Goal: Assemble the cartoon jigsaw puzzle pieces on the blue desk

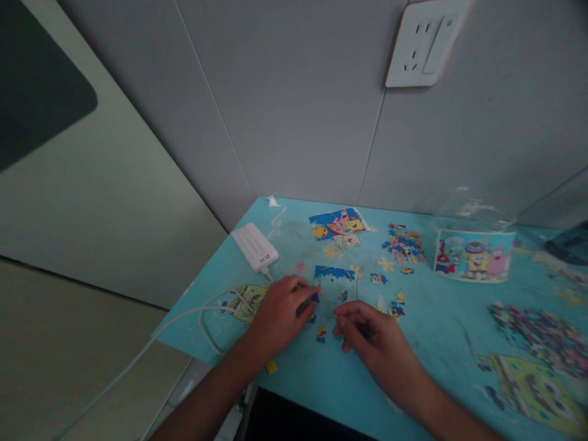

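Note:
My left hand (283, 311) is closed at the left side of a partly joined puzzle, thumb and index finger pinched on a small blue puzzle piece (315, 297). Above the fingertips runs a joined blue strip of the puzzle (334, 272). To the right, my right hand (374, 340) hovers low with its fingers curled together; whatever they hold, if anything, is hidden. Between the hands lie a loose red and blue piece (321, 334) and a small piece (344, 296). More joined pieces (397, 304) lie just beyond the right hand.
A picture card (340, 224) lies at the back, near a heap of pieces (404, 244). A white power bank (255, 246) with a cable (179, 315) is at left. A clear container with a cartoon label (475, 256) and a larger pile (542, 337) are at right.

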Motion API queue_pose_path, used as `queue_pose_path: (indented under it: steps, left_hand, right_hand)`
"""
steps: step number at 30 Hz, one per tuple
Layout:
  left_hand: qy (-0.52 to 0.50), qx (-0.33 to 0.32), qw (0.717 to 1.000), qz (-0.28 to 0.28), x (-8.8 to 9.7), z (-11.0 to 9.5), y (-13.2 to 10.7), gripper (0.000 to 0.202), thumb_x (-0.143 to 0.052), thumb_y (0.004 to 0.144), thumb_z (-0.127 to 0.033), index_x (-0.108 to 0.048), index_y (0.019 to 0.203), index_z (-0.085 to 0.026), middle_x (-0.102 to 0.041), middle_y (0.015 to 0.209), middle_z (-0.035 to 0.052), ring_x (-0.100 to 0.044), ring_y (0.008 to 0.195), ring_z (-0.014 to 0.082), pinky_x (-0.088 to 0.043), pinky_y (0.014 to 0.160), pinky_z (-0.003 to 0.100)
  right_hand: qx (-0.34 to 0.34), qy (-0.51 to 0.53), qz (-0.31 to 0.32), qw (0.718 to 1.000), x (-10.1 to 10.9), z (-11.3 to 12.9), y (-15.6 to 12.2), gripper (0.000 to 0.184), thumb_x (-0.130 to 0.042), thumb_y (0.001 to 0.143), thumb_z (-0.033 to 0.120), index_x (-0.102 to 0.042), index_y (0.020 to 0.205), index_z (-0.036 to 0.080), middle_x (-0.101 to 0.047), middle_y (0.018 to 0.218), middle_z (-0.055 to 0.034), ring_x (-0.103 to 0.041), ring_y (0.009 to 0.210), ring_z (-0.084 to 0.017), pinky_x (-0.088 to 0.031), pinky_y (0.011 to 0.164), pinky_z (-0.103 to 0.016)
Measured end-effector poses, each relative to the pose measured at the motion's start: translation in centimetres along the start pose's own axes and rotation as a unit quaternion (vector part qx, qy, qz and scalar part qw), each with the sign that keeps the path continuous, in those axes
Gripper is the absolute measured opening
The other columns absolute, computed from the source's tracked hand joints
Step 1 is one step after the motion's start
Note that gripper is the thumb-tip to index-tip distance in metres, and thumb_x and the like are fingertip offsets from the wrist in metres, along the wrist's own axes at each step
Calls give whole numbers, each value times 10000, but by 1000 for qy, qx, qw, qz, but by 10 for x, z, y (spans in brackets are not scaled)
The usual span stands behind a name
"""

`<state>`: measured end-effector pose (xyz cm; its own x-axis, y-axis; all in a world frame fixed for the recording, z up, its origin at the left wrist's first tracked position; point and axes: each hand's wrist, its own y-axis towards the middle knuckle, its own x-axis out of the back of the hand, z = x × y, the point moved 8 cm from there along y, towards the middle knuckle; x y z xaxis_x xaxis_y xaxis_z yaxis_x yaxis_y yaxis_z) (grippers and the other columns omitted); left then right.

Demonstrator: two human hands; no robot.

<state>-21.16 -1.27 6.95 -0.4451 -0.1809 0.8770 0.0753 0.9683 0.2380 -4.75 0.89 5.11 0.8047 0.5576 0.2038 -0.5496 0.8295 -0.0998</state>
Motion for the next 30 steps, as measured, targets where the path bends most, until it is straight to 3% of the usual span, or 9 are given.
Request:
queue_pose_path:
  steps: [4,8,18,23,30]
  left_hand:
    - [-1,-26,1000,6,-4,0,-1,256,-618,930,-253,-694,1173,-274,-631,1079,59,-589,1005,216,-482,893,403]
    - [2,-25,999,-23,-5,0,-3,253,-611,936,-232,-699,1170,-270,-637,1041,57,-583,981,211,-479,872,402]
    - [45,-29,997,-49,-5,-3,-3,150,-639,923,-261,-740,1034,-246,-653,1000,54,-591,941,212,-464,845,400]
    - [44,-45,998,-20,-3,-6,-2,198,-559,969,-255,-719,1086,-250,-662,1215,53,-577,1111,237,-443,933,448]
    - [-15,-63,998,20,-3,6,-1,279,-531,975,-192,-674,1202,-269,-683,1247,33,-568,1162,219,-434,971,439]
  right_hand:
    - [2,-6,9,1000,-2,-4,0,198,-560,964,390,-665,1013,230,-716,808,-13,-662,661,-150,-511,611,-269]
    - [2,-8,13,1000,-3,-5,0,212,-560,963,398,-671,1011,224,-726,816,-25,-669,667,-160,-518,606,-274]
    - [23,-75,25,997,-7,-1,-2,179,-554,963,358,-690,966,241,-703,748,-3,-635,637,-159,-467,575,-266]
    - [77,-153,32,985,-9,10,-4,168,-533,968,288,-697,958,256,-705,784,2,-641,685,-165,-469,638,-280]
    - [148,-244,8,958,-9,19,0,171,-540,961,232,-709,983,246,-714,907,-36,-649,851,-208,-494,795,-343]
